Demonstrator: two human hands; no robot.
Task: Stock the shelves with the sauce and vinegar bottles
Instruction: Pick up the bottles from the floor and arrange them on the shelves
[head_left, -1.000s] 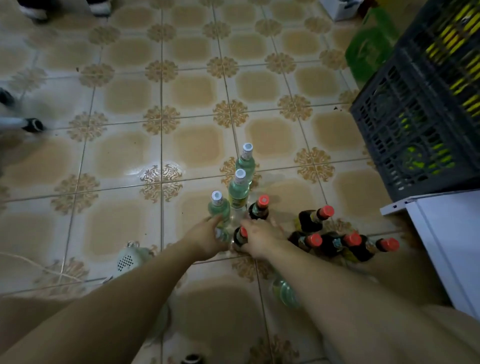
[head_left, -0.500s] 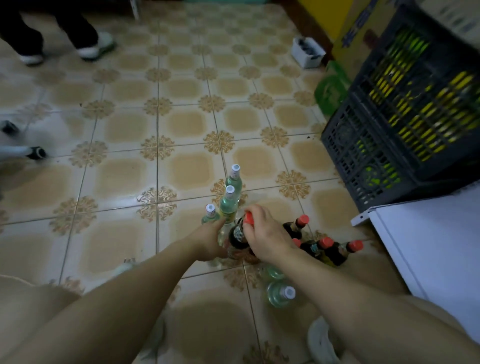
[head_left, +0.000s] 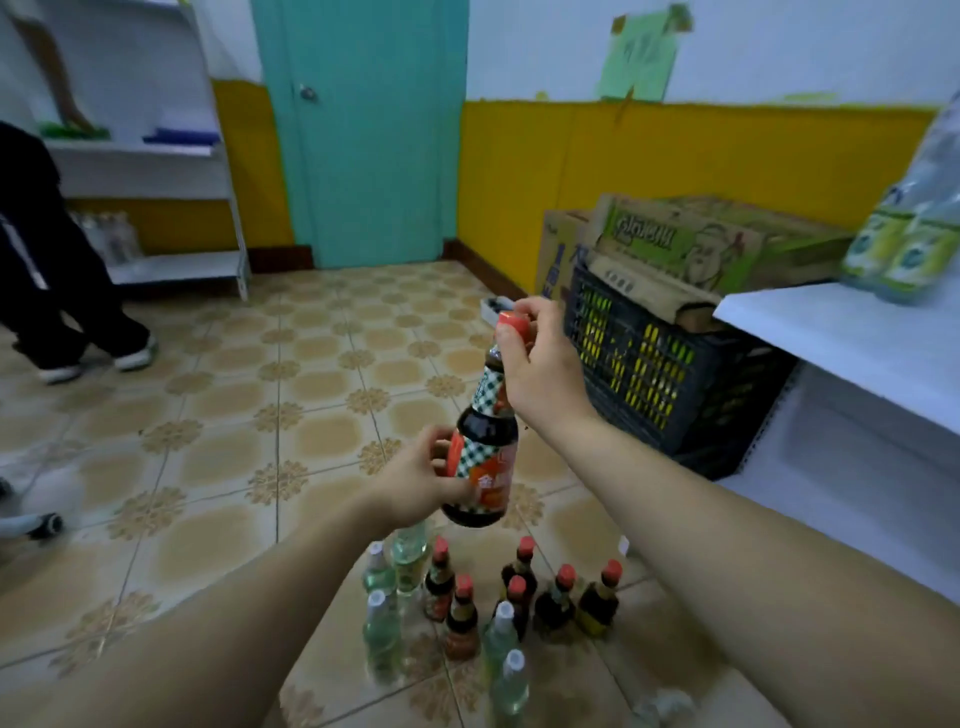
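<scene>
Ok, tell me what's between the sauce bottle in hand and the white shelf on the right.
Nothing visible does. The sauce bottle, left hand on its body and right hand at its cap, has open air to the white shelf. The dark crate with cardboard on top stands by the shelf's far corner, apparently beside the path.

The left forearm and right forearm, both bare, reached forward and converged on one dark sauce bottle held tilted in the air. The right hand made the upper grip, fingers curled round the neck and fingertips pinching at the red cap, the back of the hand facing the camera. The left hand made the lower grip, below and left of the other, thumb and fingers wrapped round the labelled body. The hands were apart, the bottle's shoulder showing between them.
</scene>
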